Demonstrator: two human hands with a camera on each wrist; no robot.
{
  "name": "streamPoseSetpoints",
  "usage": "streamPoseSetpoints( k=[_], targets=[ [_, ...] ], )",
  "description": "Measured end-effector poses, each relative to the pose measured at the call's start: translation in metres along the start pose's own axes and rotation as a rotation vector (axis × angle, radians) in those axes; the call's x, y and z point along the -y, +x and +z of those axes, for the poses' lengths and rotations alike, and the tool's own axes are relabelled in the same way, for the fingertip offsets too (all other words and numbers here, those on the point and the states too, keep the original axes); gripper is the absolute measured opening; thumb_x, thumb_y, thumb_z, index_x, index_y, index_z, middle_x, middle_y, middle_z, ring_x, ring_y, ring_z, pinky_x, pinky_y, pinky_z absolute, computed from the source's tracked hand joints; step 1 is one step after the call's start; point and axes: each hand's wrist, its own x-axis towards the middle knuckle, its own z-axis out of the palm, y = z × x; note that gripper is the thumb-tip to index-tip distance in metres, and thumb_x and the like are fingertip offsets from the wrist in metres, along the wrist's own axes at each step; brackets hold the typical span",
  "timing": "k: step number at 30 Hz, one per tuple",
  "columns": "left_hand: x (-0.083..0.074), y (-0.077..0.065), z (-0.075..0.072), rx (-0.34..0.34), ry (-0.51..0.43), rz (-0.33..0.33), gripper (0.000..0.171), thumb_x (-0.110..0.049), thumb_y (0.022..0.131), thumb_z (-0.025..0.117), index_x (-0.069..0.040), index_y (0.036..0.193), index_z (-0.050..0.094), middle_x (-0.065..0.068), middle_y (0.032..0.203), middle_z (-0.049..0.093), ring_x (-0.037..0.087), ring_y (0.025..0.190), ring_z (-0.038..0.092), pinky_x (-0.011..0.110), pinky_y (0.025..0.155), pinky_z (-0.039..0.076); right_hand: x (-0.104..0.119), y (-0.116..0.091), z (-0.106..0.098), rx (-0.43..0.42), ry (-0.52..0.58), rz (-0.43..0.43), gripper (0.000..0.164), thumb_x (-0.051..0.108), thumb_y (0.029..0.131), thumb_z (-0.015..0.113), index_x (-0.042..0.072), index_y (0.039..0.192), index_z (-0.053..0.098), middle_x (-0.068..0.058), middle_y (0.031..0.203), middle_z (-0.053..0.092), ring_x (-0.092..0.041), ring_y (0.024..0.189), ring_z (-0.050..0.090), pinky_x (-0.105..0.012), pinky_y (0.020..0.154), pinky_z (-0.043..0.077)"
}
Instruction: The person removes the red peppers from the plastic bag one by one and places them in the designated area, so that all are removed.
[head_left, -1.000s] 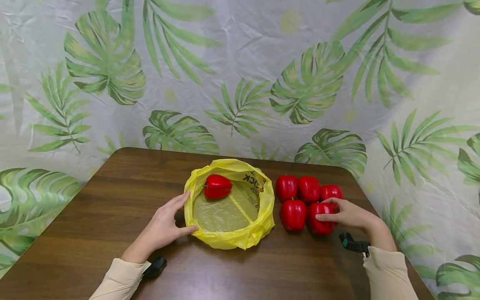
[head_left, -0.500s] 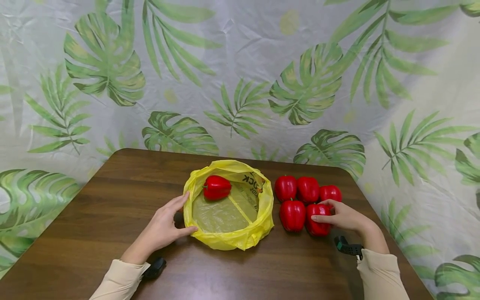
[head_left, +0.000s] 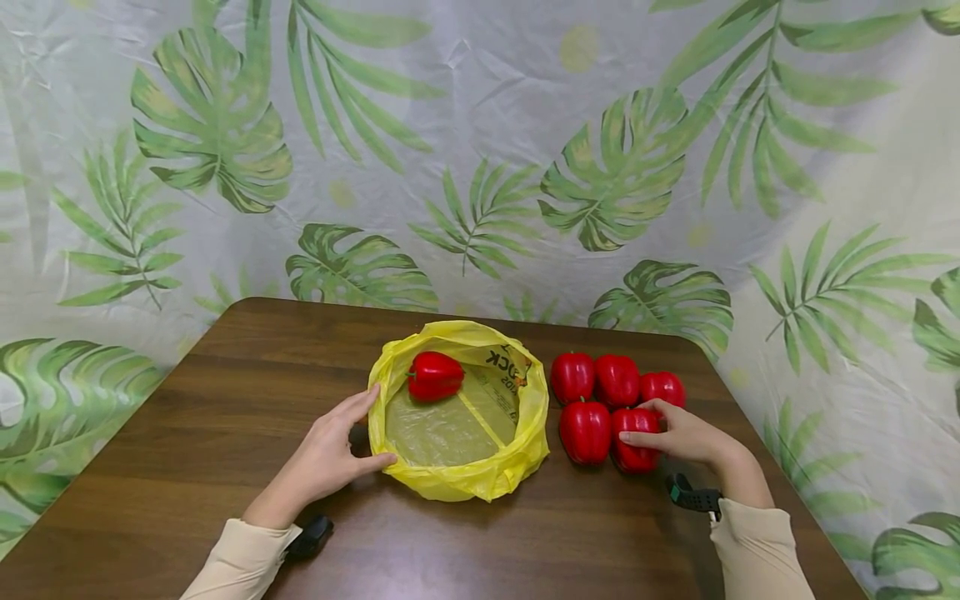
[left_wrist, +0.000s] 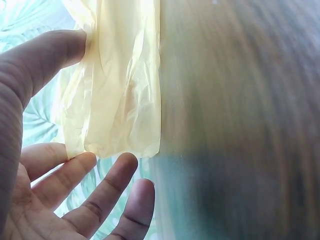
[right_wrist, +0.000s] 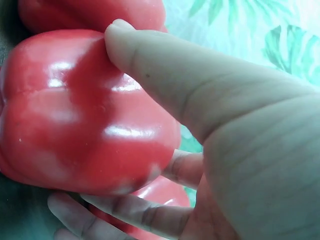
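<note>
A yellow plastic bag (head_left: 472,479) stands open on the table with its rim rolled out. One red bell pepper (head_left: 435,376) lies inside it, stem toward the left. My left hand (head_left: 326,450) touches the bag's left side, thumb and fingers spread; the left wrist view shows the fingers (left_wrist: 107,192) nearly straight along the plastic. To the right of the bag, my right hand (head_left: 686,433) grips the front right bell pepper (head_left: 633,442) of a close group. Its thumb lies on one side and the fingers curve round the other, partly hidden by the pepper (right_wrist: 90,120).
Several more red bell peppers sit close together beside the gripped one: front left (head_left: 585,432), back left (head_left: 573,377), back middle (head_left: 617,380) and back right (head_left: 662,387). Behind the brown wooden table (head_left: 187,450) hangs a leaf-patterned cloth (head_left: 480,167).
My right hand has shifted slightly left, and the pepper under it has moved a little left too. My left hand and the bag have stayed in place.
</note>
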Motion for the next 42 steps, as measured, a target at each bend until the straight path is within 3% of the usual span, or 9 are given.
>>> streamPoseSetpoints(
  k=[12,18,25,31,42],
  targets=[
    [0.000,0.001,0.001,-0.009,-0.002,0.007,0.104,-0.038,0.080,0.097,-0.002,0.162,0.045,0.023,0.159,0.055,0.039,0.130,0.065,0.062,0.109,0.052,0.002,-0.002,-0.004,0.032,-0.021,0.015,0.082,0.052,0.098,0.072,-0.005,0.149,0.043,-0.023,0.131,0.061,-0.032,0.113,0.060,-0.039,0.084,0.058],
    [0.002,0.002,0.002,-0.029,-0.004,0.022,0.102,-0.034,0.079,0.098,0.000,0.161,0.047,0.024,0.157,0.056,0.039,0.130,0.066,0.060,0.109,0.052,0.005,-0.002,-0.010,0.022,-0.062,-0.005,0.083,0.053,0.099,0.070,-0.007,0.150,0.042,-0.029,0.137,0.061,-0.038,0.120,0.062,-0.050,0.094,0.060],
    [0.003,0.001,0.002,-0.025,-0.004,0.016,0.102,-0.035,0.080,0.097,0.000,0.161,0.046,0.023,0.157,0.056,0.036,0.124,0.068,0.059,0.107,0.054,0.021,-0.003,-0.017,-0.049,-0.117,-0.014,0.084,0.053,0.101,0.069,-0.006,0.153,0.038,-0.037,0.148,0.053,-0.049,0.128,0.060,-0.060,0.103,0.055],
    [0.003,0.001,0.002,-0.022,-0.005,0.016,0.103,-0.035,0.080,0.097,0.000,0.161,0.046,0.024,0.157,0.056,0.037,0.126,0.068,0.059,0.107,0.054,0.039,0.003,-0.023,-0.106,-0.186,-0.027,0.084,0.053,0.102,0.066,-0.007,0.155,0.038,-0.033,0.134,0.065,-0.041,0.114,0.068,-0.056,0.094,0.059],
    [0.001,0.000,-0.001,-0.011,-0.008,0.010,0.104,-0.037,0.080,0.097,-0.001,0.162,0.046,0.024,0.158,0.055,0.037,0.125,0.068,0.060,0.106,0.055,0.084,0.015,-0.019,-0.225,-0.178,-0.153,0.071,0.046,0.104,0.068,0.000,0.154,0.046,-0.033,0.139,0.063,-0.046,0.117,0.068,-0.059,0.096,0.058]
  ],
)
